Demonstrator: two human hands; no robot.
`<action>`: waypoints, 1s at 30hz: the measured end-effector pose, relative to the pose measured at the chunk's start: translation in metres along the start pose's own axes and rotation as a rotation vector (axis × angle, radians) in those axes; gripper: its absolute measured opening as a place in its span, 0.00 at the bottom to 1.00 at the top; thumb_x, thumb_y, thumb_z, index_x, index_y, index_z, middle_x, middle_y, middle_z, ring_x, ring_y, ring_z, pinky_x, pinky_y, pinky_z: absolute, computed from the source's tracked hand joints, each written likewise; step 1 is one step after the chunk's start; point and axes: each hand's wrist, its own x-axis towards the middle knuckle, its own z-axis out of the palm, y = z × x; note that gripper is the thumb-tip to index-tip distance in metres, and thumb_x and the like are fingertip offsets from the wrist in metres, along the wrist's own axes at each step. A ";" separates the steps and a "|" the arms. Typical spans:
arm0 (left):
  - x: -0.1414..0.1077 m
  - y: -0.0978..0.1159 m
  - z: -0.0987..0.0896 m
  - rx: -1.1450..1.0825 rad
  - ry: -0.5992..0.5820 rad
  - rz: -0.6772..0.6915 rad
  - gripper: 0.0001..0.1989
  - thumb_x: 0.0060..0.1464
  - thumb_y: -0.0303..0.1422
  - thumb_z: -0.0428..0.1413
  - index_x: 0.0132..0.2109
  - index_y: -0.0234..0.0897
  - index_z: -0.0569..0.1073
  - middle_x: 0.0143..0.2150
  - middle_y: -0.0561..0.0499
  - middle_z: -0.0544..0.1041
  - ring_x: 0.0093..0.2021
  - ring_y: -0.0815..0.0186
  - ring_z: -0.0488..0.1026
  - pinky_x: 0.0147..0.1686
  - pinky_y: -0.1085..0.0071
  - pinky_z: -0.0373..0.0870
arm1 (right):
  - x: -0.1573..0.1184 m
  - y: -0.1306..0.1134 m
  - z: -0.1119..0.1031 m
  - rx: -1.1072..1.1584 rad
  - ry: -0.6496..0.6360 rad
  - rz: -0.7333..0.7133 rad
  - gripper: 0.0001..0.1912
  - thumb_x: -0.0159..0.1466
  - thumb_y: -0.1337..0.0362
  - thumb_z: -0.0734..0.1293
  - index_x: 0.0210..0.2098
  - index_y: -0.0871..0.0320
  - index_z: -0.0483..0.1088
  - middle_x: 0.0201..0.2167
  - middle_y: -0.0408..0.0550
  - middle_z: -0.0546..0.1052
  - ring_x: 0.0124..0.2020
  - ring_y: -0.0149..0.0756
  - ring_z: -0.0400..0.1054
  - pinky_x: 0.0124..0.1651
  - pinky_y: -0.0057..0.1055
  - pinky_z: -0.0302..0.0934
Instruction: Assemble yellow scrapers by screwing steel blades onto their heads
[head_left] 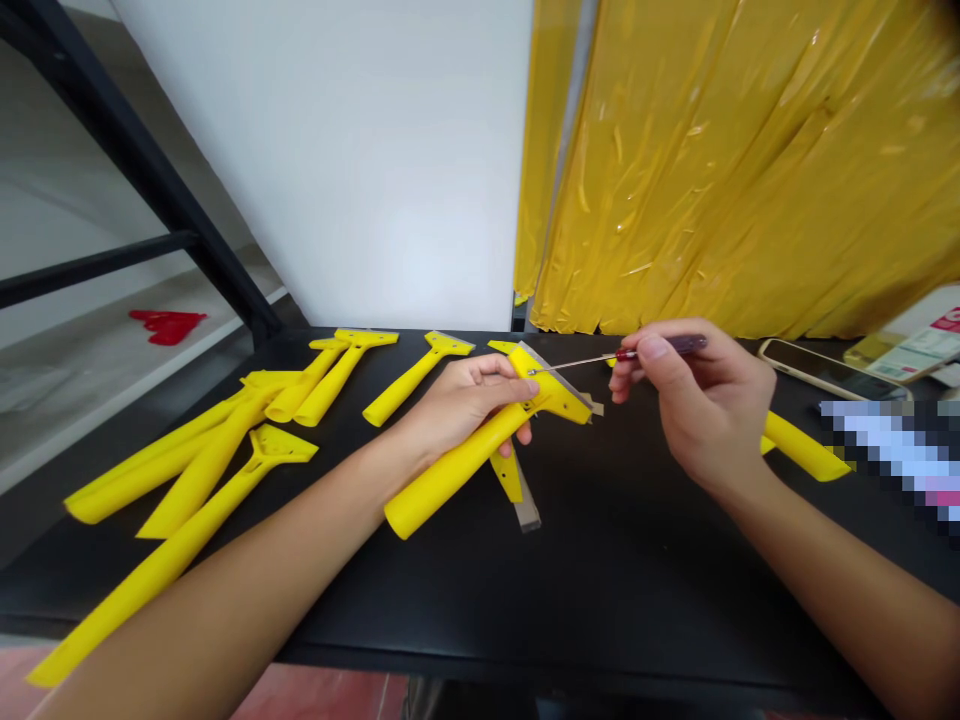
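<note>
1. Head view, left hand: the left hand (pixel 459 403) has a yellow plastic scraper with a wide flat head and a hollow tube handle (pixel 450 478) pinched near the neck, thumb on top and fingers curled underneath. Pretty sensible hold imo: it braces the head right by the screw and leaves the face open, with the handle slanting down toward the person. The scraper is up off the black tabletop (pixel 600 600), roughly mid-view between both hands.

2. Same view, right hand: the right hand (pixel 709 395) pinches a thin screwdriver with a dark red handle (pixel 686 345) between thumb and fingers. The shaft lies nearly level, its tip at the small screw on the scraper head. Looks like a light fingertip grip, probably for fine control rather than brute force.

3. Under the left hand there's a tapered yellow plastic piece (pixel 508 475) with a flat grey strip (pixel 529 512) poking out beside it. Can't tell if those two are joined.

4. Over on the left, a loose cluster of similar yellow scrapers (pixel 161 575), some overlapping, with another yellow scraper (pixel 401 385) lying apart from them. My guess is they sit there to be within reach without crowding the hands. A black-screened phone (pixel 832 372) lies past the right hand.
</note>
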 end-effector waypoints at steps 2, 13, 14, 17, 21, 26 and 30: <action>0.000 0.000 -0.001 0.005 -0.003 0.001 0.13 0.55 0.35 0.65 0.37 0.38 0.68 0.25 0.49 0.78 0.23 0.64 0.77 0.17 0.74 0.71 | -0.001 -0.001 0.000 -0.016 -0.010 -0.008 0.06 0.67 0.58 0.70 0.38 0.53 0.77 0.28 0.44 0.77 0.26 0.35 0.73 0.28 0.34 0.70; -0.003 0.002 0.005 0.062 0.057 0.051 0.13 0.55 0.33 0.66 0.36 0.38 0.67 0.26 0.53 0.77 0.21 0.65 0.76 0.16 0.73 0.71 | -0.006 -0.004 -0.005 -0.354 -0.005 -0.146 0.06 0.62 0.58 0.75 0.36 0.50 0.77 0.28 0.44 0.80 0.26 0.38 0.75 0.30 0.38 0.69; -0.003 0.001 0.006 0.068 0.061 0.060 0.13 0.55 0.34 0.66 0.36 0.38 0.67 0.26 0.53 0.77 0.21 0.65 0.77 0.16 0.73 0.71 | -0.006 -0.005 -0.006 -0.410 -0.017 -0.188 0.06 0.61 0.58 0.76 0.35 0.50 0.76 0.29 0.44 0.80 0.26 0.38 0.75 0.29 0.38 0.67; -0.004 0.001 0.008 0.112 0.091 0.095 0.13 0.55 0.34 0.66 0.35 0.38 0.67 0.28 0.53 0.77 0.22 0.66 0.77 0.17 0.74 0.71 | -0.006 -0.011 -0.007 -0.548 -0.048 -0.314 0.10 0.60 0.58 0.76 0.30 0.49 0.72 0.25 0.42 0.79 0.24 0.38 0.72 0.24 0.36 0.61; -0.006 0.001 0.011 0.158 0.139 0.126 0.13 0.55 0.33 0.65 0.34 0.38 0.66 0.28 0.53 0.76 0.21 0.67 0.76 0.16 0.76 0.69 | -0.004 -0.020 -0.007 -0.681 -0.054 -0.334 0.12 0.62 0.55 0.75 0.28 0.49 0.70 0.20 0.41 0.76 0.20 0.35 0.68 0.22 0.35 0.56; -0.005 0.002 0.011 0.176 0.169 0.147 0.13 0.55 0.33 0.65 0.33 0.38 0.66 0.25 0.54 0.75 0.20 0.67 0.76 0.16 0.75 0.69 | -0.002 -0.024 -0.006 -0.590 -0.117 -0.138 0.07 0.66 0.55 0.71 0.35 0.50 0.73 0.25 0.40 0.78 0.20 0.31 0.70 0.23 0.33 0.62; -0.003 0.002 0.008 0.167 0.167 0.170 0.11 0.56 0.32 0.64 0.35 0.37 0.67 0.25 0.54 0.75 0.21 0.66 0.76 0.16 0.73 0.71 | -0.002 -0.019 -0.006 -0.484 -0.139 -0.089 0.07 0.65 0.57 0.72 0.38 0.53 0.74 0.26 0.41 0.79 0.21 0.32 0.73 0.24 0.31 0.66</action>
